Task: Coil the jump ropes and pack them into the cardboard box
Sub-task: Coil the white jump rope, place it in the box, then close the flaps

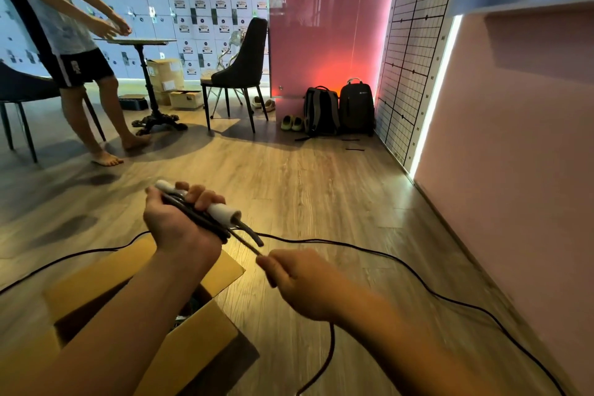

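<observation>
Far left: a second person (pixel 64 26) stands barefoot at a round black pedestal table (pixel 138 41). Near left: an open brown cardboard box (pixel 205 341) sits on the wood-plank floor (pixel 321 177), flaps spread, partly hidden under the left forearm. Above the box, the left hand (pixel 180 219) grips a white cylindrical handle (pixel 223 213) and several coils of thin black jump rope (pixel 210 224), fingers curled round both. Just right of it, the right hand (pixel 299 283) pinches the rope where it leaves the coils. The loose rope trails across the floor to left and right. Far centre: a dark chair (pixel 244 64) and two dark backpacks (pixel 339 109). Right: a pink wall (pixel 514 170).
</observation>
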{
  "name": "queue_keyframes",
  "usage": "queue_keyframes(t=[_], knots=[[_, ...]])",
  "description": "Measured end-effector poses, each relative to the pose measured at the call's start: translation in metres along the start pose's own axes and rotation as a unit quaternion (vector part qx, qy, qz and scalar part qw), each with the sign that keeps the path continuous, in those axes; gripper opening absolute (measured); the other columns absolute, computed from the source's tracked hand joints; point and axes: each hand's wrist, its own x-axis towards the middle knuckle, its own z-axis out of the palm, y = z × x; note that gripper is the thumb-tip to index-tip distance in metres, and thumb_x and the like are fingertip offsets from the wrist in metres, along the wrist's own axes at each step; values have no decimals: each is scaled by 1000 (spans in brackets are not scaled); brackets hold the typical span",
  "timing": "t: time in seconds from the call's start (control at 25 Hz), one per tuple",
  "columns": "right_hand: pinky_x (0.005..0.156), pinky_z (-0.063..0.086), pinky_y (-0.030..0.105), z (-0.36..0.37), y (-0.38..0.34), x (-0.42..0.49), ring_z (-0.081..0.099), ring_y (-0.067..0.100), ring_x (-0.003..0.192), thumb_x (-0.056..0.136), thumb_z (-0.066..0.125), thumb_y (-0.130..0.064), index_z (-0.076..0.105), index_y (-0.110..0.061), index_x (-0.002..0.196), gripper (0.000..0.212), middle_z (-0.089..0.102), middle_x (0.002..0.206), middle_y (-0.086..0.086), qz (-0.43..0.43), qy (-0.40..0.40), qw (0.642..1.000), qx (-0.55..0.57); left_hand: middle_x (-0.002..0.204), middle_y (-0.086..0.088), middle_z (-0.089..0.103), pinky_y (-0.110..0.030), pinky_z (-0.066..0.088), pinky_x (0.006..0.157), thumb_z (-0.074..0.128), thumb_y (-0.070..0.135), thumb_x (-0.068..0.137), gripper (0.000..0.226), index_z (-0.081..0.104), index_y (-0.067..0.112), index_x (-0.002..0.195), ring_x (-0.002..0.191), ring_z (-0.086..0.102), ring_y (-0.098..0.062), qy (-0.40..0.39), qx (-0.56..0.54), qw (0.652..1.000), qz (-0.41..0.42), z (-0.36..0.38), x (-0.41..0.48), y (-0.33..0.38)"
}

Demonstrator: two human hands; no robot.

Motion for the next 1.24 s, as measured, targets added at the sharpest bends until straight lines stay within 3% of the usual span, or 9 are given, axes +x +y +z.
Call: queue_keyframes(t=[0.2, 0.36, 0.56, 0.68, 0.8, 0.88, 1.0, 1.08, 1.24], knots=[[82, 55, 42, -8, -11, -5, 60, 17, 81, 104, 38, -46, 62, -21, 107, 35, 65, 93, 1, -23, -32, 996, -82, 55, 6, 40, -21, 40, 54, 31, 57, 100, 44, 40, 19, 79, 44, 37, -11, 112, 66, 987, 90, -16, 23, 8], [75, 52, 33, -33, -5, -19, 58, 10, 73, 103, 43, -43, 67, -22, 106, 33, 64, 87, -4, -23, -31, 996, -83, 56, 4, 43, -28, 46, 58, 36, 58, 99, 42, 40, 19, 87, 45, 42, -12, 155, 113, 971, 144, -27, 39, 9], [54, 42, 21, -53, 9, -21, 49, 7, 53, 100, 47, -43, 66, -26, 91, 28, 56, 63, -9, -71, 57, 995, -48, 47, 7, 42, -31, 43, 54, 33, 53, 103, 42, 43, 19, 80, 43, 41, -11, 76, 323, 927, 172, -47, 50, 9], [50, 45, 21, -58, 12, -20, 55, 9, 52, 97, 43, -49, 68, -24, 91, 36, 57, 61, -13, -113, 144, 981, -59, 51, -1, 44, -30, 41, 48, 34, 59, 97, 53, 48, 12, 79, 42, 44, -14, -69, 517, 845, 115, -54, 41, -9], [52, 48, 18, -64, 17, -20, 61, 3, 58, 97, 43, -50, 70, -19, 95, 41, 58, 66, -23, -160, 217, 961, -57, 56, -7, 44, -33, 37, 48, 39, 59, 92, 58, 51, 2, 85, 43, 43, -15, -157, 601, 783, 38, -54, 27, -34], [53, 46, 14, -65, 21, -20, 61, -1, 61, 98, 46, -47, 71, -17, 95, 40, 56, 68, -26, -176, 250, 950, -60, 57, -4, 50, -32, 43, 48, 38, 62, 95, 59, 54, 6, 90, 45, 49, -15, -194, 657, 724, -77, -55, 20, -45], [55, 51, 22, -66, 32, -18, 63, 4, 62, 98, 44, -50, 71, -17, 99, 43, 67, 75, -13, -158, 282, 944, -68, 56, 1, 50, -29, 47, 49, 25, 78, 84, 75, 54, 10, 97, 44, 47, -13, -284, 680, 617, -279, -53, 0, -60], [58, 52, 19, -70, 42, -17, 63, 4, 64, 95, 41, -53, 72, -16, 101, 48, 69, 77, -9, -127, 300, 944, -46, 57, -1, 46, -27, 47, 50, 13, 79, 82, 81, 51, 10, 97, 44, 43, -13, -323, 636, 616, -335, -43, -16, -68], [51, 44, 17, -83, 66, -19, 59, 8, 60, 88, 46, -59, 71, -21, 93, 46, 62, 65, -11, -61, 321, 945, -7, 57, -3, 41, -24, 44, 48, 10, 81, 80, 78, 53, 16, 88, 43, 37, -14, -346, 555, 673, -345, -17, -32, -70]])
